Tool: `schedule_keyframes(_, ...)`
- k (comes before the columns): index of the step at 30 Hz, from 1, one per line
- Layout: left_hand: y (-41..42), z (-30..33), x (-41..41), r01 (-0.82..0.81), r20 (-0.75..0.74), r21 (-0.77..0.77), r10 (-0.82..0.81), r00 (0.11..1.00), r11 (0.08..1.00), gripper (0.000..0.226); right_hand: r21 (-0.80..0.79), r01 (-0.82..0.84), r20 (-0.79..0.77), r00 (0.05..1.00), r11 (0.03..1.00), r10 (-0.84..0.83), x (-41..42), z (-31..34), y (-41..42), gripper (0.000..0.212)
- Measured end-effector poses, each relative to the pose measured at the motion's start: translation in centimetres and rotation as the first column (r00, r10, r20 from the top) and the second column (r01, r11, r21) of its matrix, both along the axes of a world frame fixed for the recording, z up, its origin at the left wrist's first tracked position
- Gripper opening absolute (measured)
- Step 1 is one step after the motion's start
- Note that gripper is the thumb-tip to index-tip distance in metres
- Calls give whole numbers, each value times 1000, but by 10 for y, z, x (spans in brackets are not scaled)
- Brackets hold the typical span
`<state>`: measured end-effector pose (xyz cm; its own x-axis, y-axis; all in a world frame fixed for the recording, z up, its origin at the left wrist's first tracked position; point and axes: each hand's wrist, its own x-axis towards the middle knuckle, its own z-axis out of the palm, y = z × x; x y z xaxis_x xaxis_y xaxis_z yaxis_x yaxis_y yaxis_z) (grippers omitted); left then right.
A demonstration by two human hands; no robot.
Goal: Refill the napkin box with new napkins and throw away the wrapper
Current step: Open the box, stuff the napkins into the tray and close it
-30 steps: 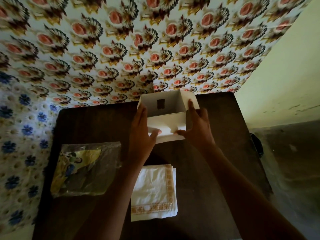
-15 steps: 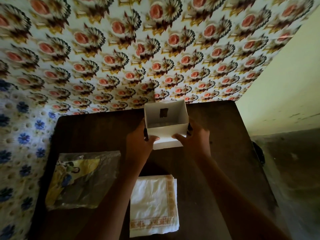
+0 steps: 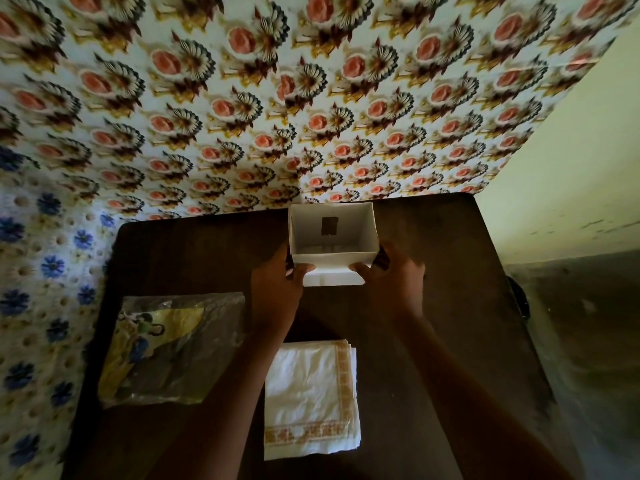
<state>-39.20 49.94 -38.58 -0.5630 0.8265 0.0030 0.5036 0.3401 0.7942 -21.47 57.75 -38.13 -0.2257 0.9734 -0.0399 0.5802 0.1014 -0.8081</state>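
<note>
A white napkin box point(image 3: 332, 261) stands open at the far middle of the dark table point(image 3: 450, 306), with a small dark patch on its inner back wall. My left hand point(image 3: 277, 289) grips its left side and my right hand point(image 3: 391, 278) its right side, thumbs on the front face. The box's inside looks bare. A stack of white napkins point(image 3: 311, 396) with an orange patterned border lies near me between my forearms. The clear plastic wrapper point(image 3: 173, 348) with a yellow printed label lies flat at the left.
A wall with red-rose patterned paper rises right behind the table. Blue-flowered covering runs along the left side. A plain pale wall and a dark floor lie to the right. A dark object point(image 3: 519, 299) sits by the table's right edge.
The box's side flaps have been folded in and the box now stands upright and square. Both hands moved from the flaps down to its lower sides.
</note>
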Motion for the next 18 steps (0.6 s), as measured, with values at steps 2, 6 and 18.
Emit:
schedule_keyframes(2,1,-1,-1,11,18,9,-11,1000,1000,54,-39,-16,-35,999,999,15,1,-1,3,56)
schedule_keyframes(6,-7,3,2,-35,141,60,26,990,998,77,-72,-30,-120,993,997,21,11,-3,6,74)
schedule_keyframes(18,-46,16,11,-172,339,76,137,931,982,85,-153,56,-305,947,987,-101,44,9,-21,94)
